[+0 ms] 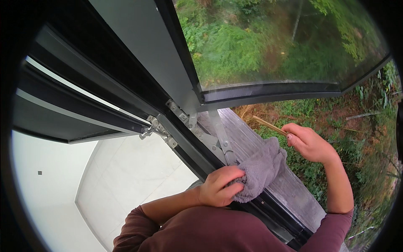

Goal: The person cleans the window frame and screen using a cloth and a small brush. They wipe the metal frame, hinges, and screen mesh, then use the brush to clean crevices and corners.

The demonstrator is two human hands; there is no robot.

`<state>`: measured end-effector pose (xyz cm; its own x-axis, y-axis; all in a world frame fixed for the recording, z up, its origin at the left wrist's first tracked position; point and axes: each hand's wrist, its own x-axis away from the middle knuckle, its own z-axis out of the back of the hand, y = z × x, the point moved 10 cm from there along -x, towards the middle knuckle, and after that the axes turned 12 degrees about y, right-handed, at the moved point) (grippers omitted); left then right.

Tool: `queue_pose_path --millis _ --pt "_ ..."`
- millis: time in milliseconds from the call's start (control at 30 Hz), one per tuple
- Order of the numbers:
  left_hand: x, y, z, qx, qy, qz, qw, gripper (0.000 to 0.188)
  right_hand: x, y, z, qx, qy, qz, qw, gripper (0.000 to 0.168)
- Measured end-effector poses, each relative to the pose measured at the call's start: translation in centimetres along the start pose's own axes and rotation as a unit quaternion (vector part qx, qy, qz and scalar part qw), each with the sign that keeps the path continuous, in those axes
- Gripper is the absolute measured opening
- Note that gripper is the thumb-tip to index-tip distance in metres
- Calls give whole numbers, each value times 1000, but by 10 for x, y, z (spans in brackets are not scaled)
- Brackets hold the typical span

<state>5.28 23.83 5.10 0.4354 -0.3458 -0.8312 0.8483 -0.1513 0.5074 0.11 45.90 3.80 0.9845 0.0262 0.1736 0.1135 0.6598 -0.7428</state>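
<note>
My left hand (221, 186) grips one end of a grey-purple cloth (263, 171) over the black window frame track (196, 157). The cloth's other end spreads outward across the weathered outer sill (242, 132). Out past the sill, my right hand (310, 141) holds a thin wooden stick (269, 125), perhaps a bamboo one, pinched between thumb and fingers. Its free end points up and left, apart from the cloth. Just beyond the cloth, a metal friction hinge (217, 143) joins the frame to the outward-opened window sash (267, 94).
On the inner side, a second dark-framed panel (104, 129) hangs from metal hinge hardware (162, 130) over a pale tiled floor (132, 167). A white wall (47, 192) stands at the left. Green vegetation (355, 126) lies well below the window's outer side.
</note>
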Motion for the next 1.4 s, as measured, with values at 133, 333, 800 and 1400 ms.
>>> queue_pose_path --millis 133,333,800,1400 --pt "12 4 -9 -25 4 -49 998 33 -20 2 -33 17 23 67 997 17" --pt "10 0 -17 -38 -42 -45 997 36 -81 -8 -104 104 -19 183 977 12" --pt "13 2 -16 -55 -45 -51 996 36 -87 -15 -96 154 221 243 932 22" --pt "12 4 -18 -74 -45 -38 995 37 -84 17 -50 214 277 94 932 13"
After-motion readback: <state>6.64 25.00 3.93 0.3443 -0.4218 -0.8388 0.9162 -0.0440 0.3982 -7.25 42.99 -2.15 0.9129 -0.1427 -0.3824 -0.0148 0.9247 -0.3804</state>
